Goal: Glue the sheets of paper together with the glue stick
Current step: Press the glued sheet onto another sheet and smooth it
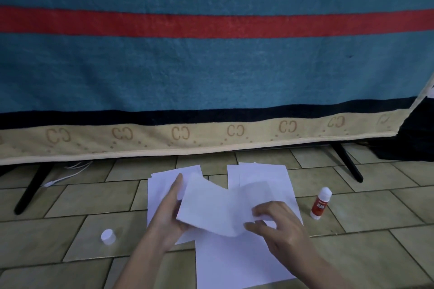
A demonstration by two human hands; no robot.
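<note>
— What are the hands doing?

— Both hold one white sheet of paper [218, 209], lifted off the tiled floor [366, 253] and sagging in the middle. The left hand [168, 216] grips its left edge: the thumb lies on top near the lower corner, and the fingers [175, 189] stretch up along and behind the edge. The right hand [279, 230] has its fingers curled together on the sheet's lower right part, pinching the paper there.

— And the other sheets?

— They lie flat on the floor. A left stack [159, 185] sits under the left hand, a right stack [260, 173] lies further back on the right, and a large sheet [237, 263] lies nearest the person, beneath the held sheet and the right wrist. The held sheet hangs over parts of all three.

— Where is the glue stick?

— The glue stick [320, 203] stands on the floor just right of the right stack, red body with a white top, apart from both hands. A small white cap [108, 236] sits on the floor well to the left, near the left forearm.

— Anything behind?

— A blue blanket [211, 65] with a red stripe and a tan patterned border hangs across the back. Black legs [32, 189] show beneath it, and a white cable [68, 175] trails on the tiles at the left.
</note>
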